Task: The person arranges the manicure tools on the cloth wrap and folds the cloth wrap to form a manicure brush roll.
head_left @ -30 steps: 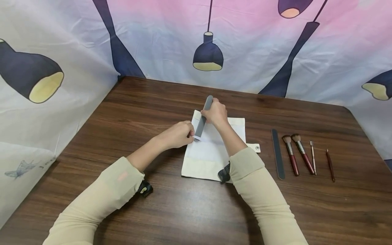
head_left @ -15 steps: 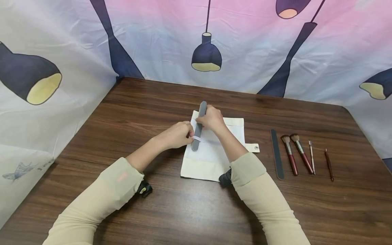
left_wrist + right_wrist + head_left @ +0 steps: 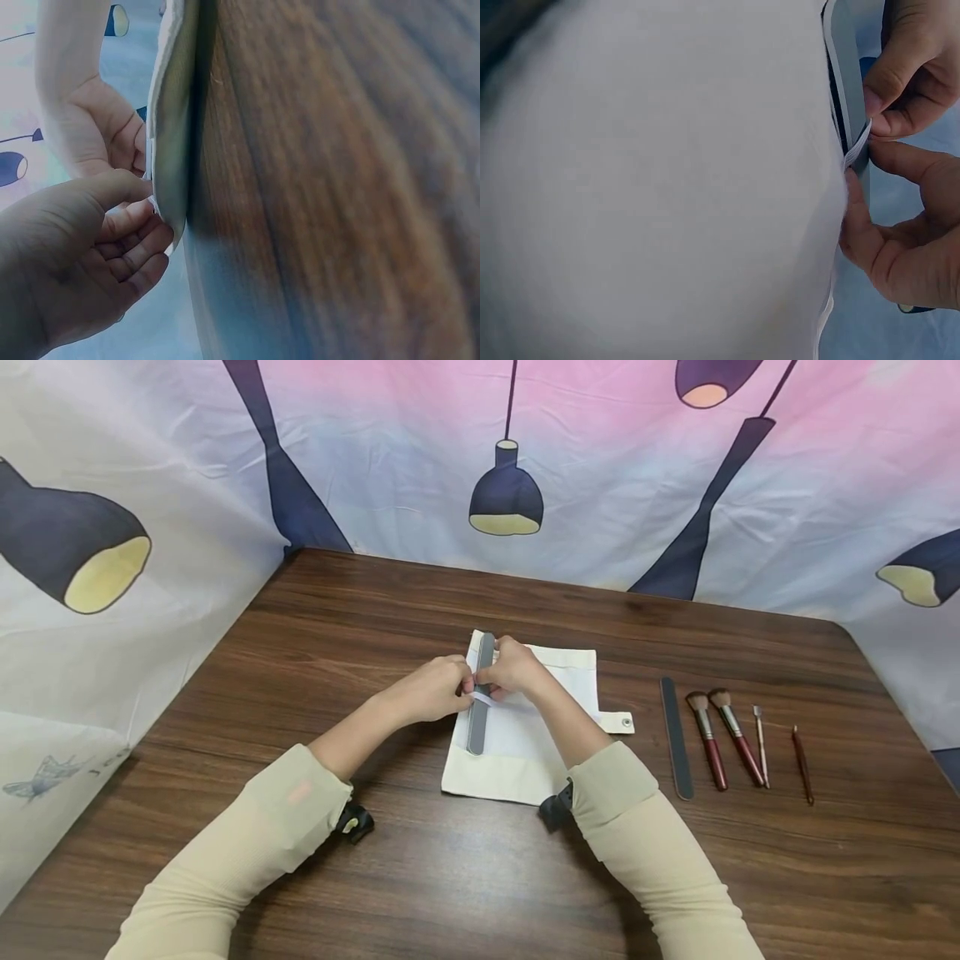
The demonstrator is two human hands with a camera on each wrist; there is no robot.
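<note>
A cream cloth roll (image 3: pixel 525 772) with a white inner face lies spread on the brown table. A grey nail file (image 3: pixel 476 735) lies along its left side, passing under a white elastic band (image 3: pixel 482 697). My left hand (image 3: pixel 431 691) pinches the band at the roll's left edge between thumb and finger; the right wrist view shows this band (image 3: pixel 857 142) lifted against the file. My right hand (image 3: pixel 517 668) holds the file from above, just beyond the band. In the left wrist view, the roll's edge (image 3: pixel 169 150) hides the file.
Right of the roll lie another grey nail file (image 3: pixel 677 739), two makeup brushes (image 3: pixel 708 740) (image 3: pixel 737 739), a thin pale stick tool (image 3: pixel 761 747) and a thin dark red one (image 3: pixel 802 764). A snap tab (image 3: pixel 615 722) sticks out from the roll. Printed cloth (image 3: pixel 420 468) hangs behind the table.
The nail file has slid towards me under the elastic band and now lies straighter along the roll's left edge. My right hand has come closer to my left, which keeps its pinch.
</note>
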